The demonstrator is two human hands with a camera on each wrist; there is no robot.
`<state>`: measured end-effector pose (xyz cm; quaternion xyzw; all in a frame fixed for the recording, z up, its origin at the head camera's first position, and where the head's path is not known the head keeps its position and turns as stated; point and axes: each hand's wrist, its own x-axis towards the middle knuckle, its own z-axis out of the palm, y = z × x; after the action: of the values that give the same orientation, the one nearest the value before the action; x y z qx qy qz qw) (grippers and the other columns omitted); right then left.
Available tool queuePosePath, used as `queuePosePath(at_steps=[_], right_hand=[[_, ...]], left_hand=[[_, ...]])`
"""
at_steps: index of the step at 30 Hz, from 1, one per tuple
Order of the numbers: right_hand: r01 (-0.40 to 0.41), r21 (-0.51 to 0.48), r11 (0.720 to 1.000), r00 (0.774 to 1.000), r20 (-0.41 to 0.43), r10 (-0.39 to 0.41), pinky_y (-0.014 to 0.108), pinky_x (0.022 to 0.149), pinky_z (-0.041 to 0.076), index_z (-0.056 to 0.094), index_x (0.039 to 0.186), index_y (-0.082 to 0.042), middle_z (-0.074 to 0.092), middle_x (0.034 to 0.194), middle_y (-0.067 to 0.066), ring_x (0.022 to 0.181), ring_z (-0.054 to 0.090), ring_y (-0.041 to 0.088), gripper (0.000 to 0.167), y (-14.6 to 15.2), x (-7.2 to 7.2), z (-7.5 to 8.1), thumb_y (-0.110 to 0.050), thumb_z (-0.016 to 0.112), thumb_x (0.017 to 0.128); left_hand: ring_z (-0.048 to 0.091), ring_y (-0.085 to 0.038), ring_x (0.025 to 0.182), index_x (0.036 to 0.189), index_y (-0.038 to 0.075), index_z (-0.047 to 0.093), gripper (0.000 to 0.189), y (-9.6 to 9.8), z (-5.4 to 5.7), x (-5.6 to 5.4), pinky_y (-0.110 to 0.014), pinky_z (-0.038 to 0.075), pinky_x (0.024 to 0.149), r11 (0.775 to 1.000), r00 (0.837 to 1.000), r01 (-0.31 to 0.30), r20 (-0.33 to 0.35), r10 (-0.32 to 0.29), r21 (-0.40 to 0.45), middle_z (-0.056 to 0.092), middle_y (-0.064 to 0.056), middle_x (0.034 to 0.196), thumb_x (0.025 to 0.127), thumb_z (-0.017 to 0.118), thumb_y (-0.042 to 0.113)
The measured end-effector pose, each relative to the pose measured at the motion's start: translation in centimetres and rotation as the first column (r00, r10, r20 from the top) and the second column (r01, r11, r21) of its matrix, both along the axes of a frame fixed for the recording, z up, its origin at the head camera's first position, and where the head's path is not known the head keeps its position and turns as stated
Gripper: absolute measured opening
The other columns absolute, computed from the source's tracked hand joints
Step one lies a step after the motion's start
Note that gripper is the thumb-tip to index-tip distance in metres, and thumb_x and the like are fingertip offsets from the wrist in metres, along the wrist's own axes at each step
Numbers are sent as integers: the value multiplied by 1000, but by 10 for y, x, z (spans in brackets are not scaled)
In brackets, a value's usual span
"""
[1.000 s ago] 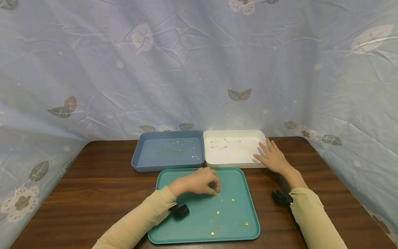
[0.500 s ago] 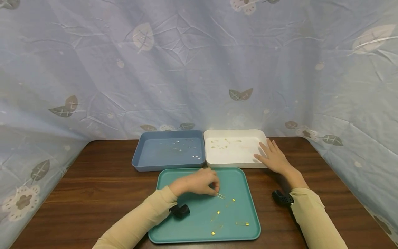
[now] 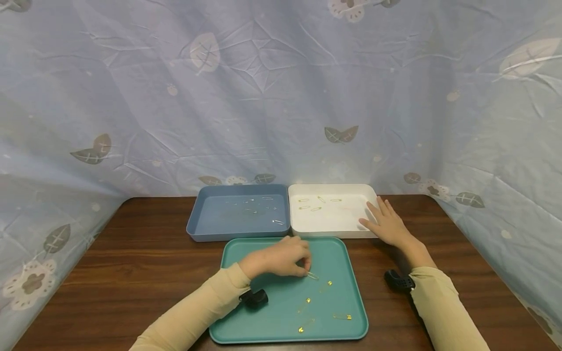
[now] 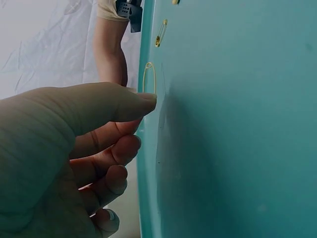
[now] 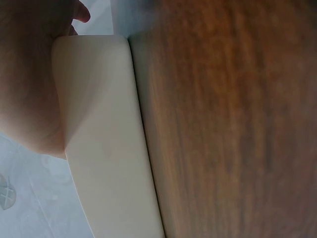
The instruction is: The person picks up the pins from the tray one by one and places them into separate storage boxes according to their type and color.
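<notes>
My left hand (image 3: 283, 257) pinches a gold safety pin (image 4: 149, 65) between thumb and index finger, above the teal tray (image 3: 272, 319). The pin's rounded coil end sticks out past the fingertips; its other end is hidden by the thumb. Several more gold safety pins (image 3: 349, 317) lie spread over the tray's right half. At the right end of the white tray (image 3: 342, 220), my right hand (image 3: 391, 226) rests over the rim with its fingers spread and relaxed, holding nothing. In the right wrist view, the palm's edge lies against that tray's outer wall (image 5: 104, 124).
Several gold pins (image 3: 316, 209) lie in the white tray, toward its left. Beside it the blue tray (image 3: 215, 219) holds several silver-looking pins (image 3: 278, 222). Both trays stand behind the teal one on a dark wooden table (image 3: 131, 273), with a patterned curtain (image 3: 263, 97) behind.
The pinched safety pin has turned slightly in the left fingers, from pointing down and right to lying flatter. The right hand has stayed in place.
</notes>
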<state>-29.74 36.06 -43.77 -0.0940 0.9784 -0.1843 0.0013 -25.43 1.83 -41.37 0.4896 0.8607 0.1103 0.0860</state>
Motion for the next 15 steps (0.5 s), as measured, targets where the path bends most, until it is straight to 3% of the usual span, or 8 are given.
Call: queuePosePath(at_steps=[6, 15], right_hand=[[1, 25, 1000, 1000, 17, -2, 70, 114, 9, 24, 153, 2, 3, 158, 34, 145, 1, 56, 78, -1, 1, 2, -51, 45, 99], [-2, 16, 1000, 1000, 14, 1, 70, 113, 9, 24, 152, 2, 2, 158, 34, 144, 1, 57, 78, -1, 3, 5, -50, 45, 99]], left_hand=[[43, -6, 85, 80, 29, 68, 6, -1, 5, 2, -21, 29, 74, 1000, 997, -16, -76, 17, 9, 54, 11, 86, 84, 72, 30], [43, -9, 83, 84, 27, 69, 3, -4, 13, -5, -23, 31, 73, 997, 991, -36, -124, 43, 62, 57, 9, 92, 86, 71, 29]])
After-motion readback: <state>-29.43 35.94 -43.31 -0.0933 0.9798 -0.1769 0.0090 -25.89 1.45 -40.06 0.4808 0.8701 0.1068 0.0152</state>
